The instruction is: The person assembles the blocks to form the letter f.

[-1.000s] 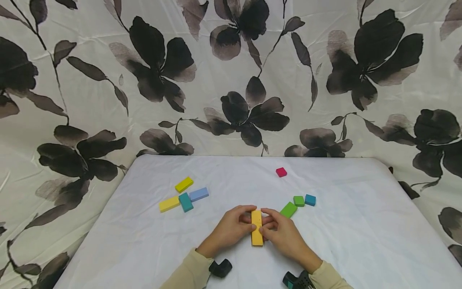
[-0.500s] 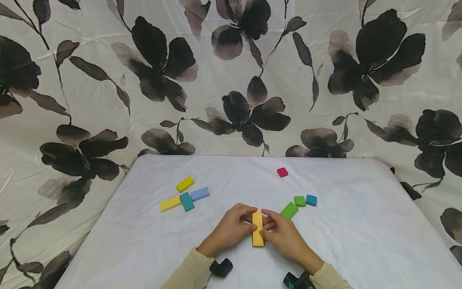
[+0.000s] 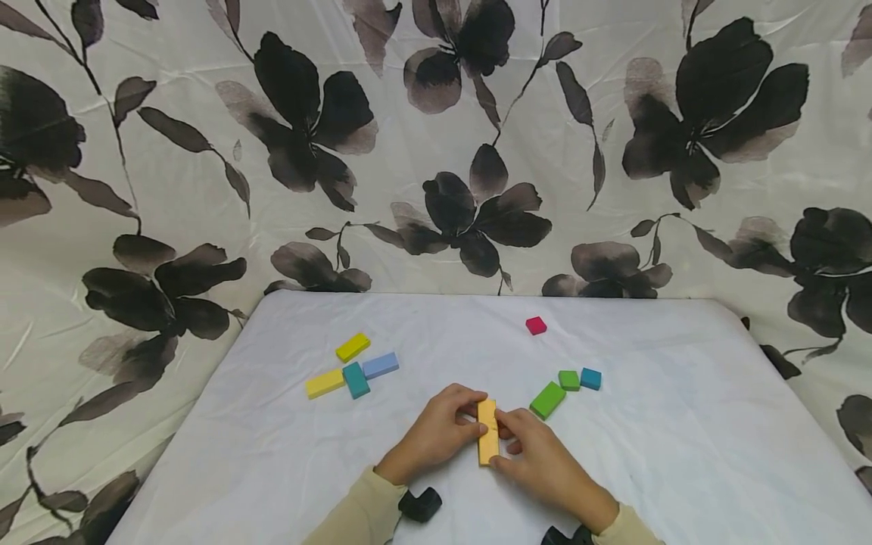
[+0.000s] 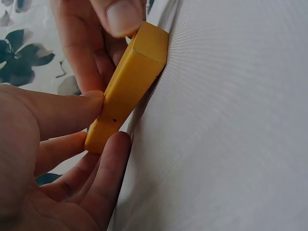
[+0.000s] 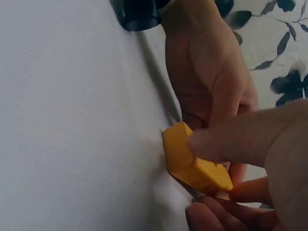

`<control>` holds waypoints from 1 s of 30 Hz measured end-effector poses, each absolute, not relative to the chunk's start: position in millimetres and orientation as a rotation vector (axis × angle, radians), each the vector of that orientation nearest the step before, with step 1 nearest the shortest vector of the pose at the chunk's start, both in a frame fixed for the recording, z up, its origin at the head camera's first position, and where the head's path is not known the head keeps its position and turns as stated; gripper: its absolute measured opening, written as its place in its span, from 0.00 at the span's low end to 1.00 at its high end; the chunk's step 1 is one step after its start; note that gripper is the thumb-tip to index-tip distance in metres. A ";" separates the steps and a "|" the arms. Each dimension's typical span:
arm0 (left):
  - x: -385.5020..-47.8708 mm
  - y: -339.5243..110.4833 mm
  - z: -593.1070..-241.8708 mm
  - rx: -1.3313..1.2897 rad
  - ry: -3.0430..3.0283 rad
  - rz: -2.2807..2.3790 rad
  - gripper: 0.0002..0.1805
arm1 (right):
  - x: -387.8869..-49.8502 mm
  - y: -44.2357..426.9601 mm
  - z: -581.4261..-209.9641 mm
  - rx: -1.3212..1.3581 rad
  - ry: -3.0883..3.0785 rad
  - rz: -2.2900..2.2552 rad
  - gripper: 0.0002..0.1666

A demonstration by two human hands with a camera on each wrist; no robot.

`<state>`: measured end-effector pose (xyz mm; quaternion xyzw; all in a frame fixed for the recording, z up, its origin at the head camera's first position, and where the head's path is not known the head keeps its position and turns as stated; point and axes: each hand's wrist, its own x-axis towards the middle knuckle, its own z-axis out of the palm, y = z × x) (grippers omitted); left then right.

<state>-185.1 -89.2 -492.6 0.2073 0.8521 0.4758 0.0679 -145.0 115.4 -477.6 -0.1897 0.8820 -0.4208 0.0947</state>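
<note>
A long orange-yellow wooden block [image 3: 487, 435] stands between both hands at the near middle of the table, its length pointing toward the person. My left hand [image 3: 441, 425] pinches its left side, thumb on the near face and fingertips beneath and behind in the left wrist view. From the other side my right hand [image 3: 545, 458] grips it, thumb at the near end and index finger farther up. That thumb [image 5: 216, 142] covers part of the block in the right wrist view. Nearest to the right hand lies a long green block [image 3: 548, 400].
Left of centre lie two yellow blocks [image 3: 353, 347], a teal block [image 3: 356, 380] and a light-blue block [image 3: 381, 365]. A small green block [image 3: 568, 381] and a blue cube [image 3: 590, 378] sit at right, a red block [image 3: 536, 325] farther back. White cloth [image 3: 681, 454] covers the table.
My right hand has slid a little toward the person along the block, its thumb now at the near end. More of the long green block shows. The left hand keeps its hold.
</note>
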 end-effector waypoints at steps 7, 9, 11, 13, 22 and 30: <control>-182.8 -91.9 -491.0 0.600 2.603 1.397 0.24 | -135.4 117.7 -481.3 -0.708 2.689 -1.154 0.38; -183.6 -92.0 -491.1 0.608 2.610 1.391 0.24 | -135.3 116.6 -481.9 -0.716 2.711 -1.152 0.37; -184.2 -91.8 -491.6 0.608 2.617 1.385 0.24 | -135.4 116.6 -482.6 -0.721 2.730 -1.146 0.35; -184.6 -91.6 -491.7 0.604 2.625 1.372 0.24 | -135.5 117.1 -482.7 -0.720 2.728 -1.145 0.35; -185.2 -89.6 -490.4 0.590 2.585 1.367 0.23 | -135.4 121.1 -480.7 -0.689 2.753 -1.115 0.33; -185.7 -91.5 -489.9 0.601 2.595 1.341 0.21 | -136.0 120.7 -480.7 -0.707 2.745 -1.107 0.31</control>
